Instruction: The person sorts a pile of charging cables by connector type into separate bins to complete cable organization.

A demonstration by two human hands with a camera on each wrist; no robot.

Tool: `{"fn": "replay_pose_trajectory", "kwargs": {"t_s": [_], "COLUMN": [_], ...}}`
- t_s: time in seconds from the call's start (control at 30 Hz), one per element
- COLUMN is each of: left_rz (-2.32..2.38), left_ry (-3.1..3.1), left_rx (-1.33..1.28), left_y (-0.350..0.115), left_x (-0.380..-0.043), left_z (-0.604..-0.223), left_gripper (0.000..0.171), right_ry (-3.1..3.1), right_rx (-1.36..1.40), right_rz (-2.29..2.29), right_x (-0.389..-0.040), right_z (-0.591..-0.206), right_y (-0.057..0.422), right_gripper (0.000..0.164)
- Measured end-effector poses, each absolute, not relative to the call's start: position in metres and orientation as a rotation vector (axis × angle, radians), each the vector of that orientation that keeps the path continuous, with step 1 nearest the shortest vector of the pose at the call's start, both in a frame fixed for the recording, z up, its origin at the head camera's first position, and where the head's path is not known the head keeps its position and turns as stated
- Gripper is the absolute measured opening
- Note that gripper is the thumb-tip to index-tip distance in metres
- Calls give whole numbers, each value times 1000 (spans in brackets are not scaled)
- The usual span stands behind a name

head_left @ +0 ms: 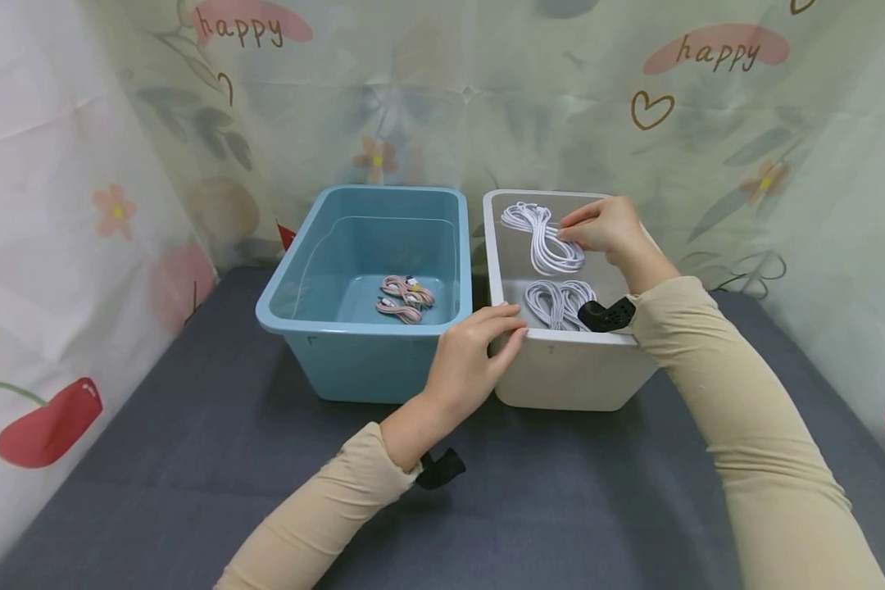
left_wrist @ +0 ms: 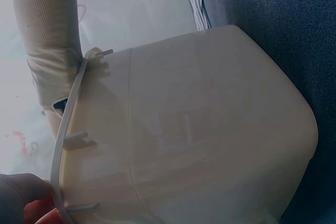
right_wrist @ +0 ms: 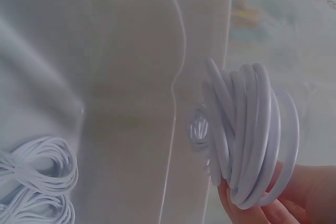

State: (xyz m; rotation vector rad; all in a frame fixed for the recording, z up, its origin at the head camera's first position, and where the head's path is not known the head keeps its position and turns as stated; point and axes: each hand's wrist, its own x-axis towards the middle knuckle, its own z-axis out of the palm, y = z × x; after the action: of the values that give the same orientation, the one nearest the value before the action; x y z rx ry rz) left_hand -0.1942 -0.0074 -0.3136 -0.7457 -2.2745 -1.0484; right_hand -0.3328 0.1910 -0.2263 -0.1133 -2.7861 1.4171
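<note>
My right hand (head_left: 606, 229) pinches a coiled white cable (head_left: 544, 238) over the white bin (head_left: 575, 373). In the right wrist view the loops of this white cable (right_wrist: 247, 135) stand up from the fingertips. More coiled white cables (head_left: 556, 303) lie on the floor of that bin. My left hand (head_left: 475, 352) holds the near left corner of the white bin's rim, as the left wrist view also shows with fingers (left_wrist: 39, 195) at the rim. Two bundles of pinkish cable (head_left: 406, 299) lie inside the blue bin (head_left: 361, 328).
Both bins stand side by side on a dark grey cloth-covered table (head_left: 192, 459). Behind them hangs a printed curtain (head_left: 428, 98). Thin cords (head_left: 755, 274) show at the back right, behind the white bin. Black wrist mounts (head_left: 440, 469) sit at both cuffs.
</note>
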Motion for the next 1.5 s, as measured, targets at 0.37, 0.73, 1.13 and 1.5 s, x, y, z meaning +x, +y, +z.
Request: {"fn": "replay_pose_trajectory", "kwargs": {"t_s": [0.37, 0.73, 1.13, 1.5], "left_rz": [-1054, -1045, -1038, -1040], "left_ry": [-2278, -2269, -2277, -2258], "left_rx": [-745, -751, -752, -754], "left_y": [-7, -8, -7, -8], "left_x": [-195, -195, -195, -196], "left_z": [-313, -313, -315, -315], "left_gripper": [20, 20, 20, 20], "right_ry": [-2786, -2767, -2599, -2437], "right_rx": [-122, -84, -35, 136], "right_rz": [1406, 1595, 2028, 2306], "right_x": [-336, -337, -327, -299], "right_z": [-229, -229, -215, -204], "right_y": [190, 189, 203, 222], "right_gripper": [26, 36, 27, 9]}}
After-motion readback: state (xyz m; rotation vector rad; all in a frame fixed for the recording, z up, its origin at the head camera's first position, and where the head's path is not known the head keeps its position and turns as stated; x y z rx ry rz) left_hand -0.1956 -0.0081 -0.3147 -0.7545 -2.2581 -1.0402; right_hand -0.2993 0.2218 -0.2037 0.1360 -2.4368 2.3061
